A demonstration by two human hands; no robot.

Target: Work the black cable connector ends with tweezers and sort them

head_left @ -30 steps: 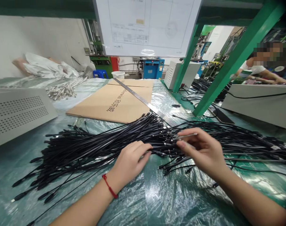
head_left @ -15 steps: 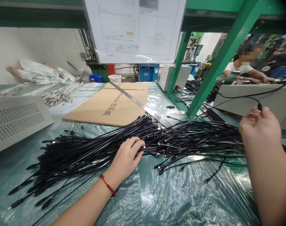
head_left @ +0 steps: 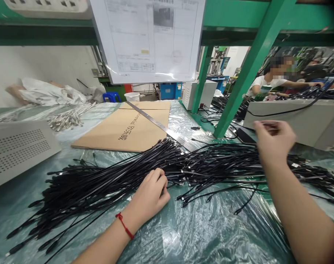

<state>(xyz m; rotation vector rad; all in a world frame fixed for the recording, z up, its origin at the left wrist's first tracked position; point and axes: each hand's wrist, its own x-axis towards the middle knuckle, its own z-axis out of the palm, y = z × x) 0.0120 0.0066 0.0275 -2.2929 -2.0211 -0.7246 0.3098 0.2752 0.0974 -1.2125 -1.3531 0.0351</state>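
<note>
Before you spreads the broad green bench (head_left: 205,227), covered in clear, wrinkled plastic film. A green-painted square post (head_left: 251,73) rises toward its far right corner. Across the bench's middle lies a thick bundle of thin black cables (head_left: 101,183), its loose plug ends fanned toward the left edge. A second, looser spread of black cables (head_left: 224,161) meets it at the centre and runs toward the right edge. Beyond the left bundle, a flat brown cardboard sheet (head_left: 109,135) reaches toward the bench's far edge. Above it you have a white printed document (head_left: 150,40) with a glossy surface. A grey perforated box (head_left: 21,150) sits toward the left edge, and a long silvery ruler (head_left: 156,123) lies diagonally over the cardboard. Your left hand (head_left: 152,192) rests at the near side of the left bundle, its grip narrow, fingers curled; whether it pinches a cable, I cannot tell. Your right hand (head_left: 275,143) is raised over the right spread, fingers bent inward, its grip's contents hidden. A thin red cord bracelet (head_left: 124,226) circles your left wrist
</note>
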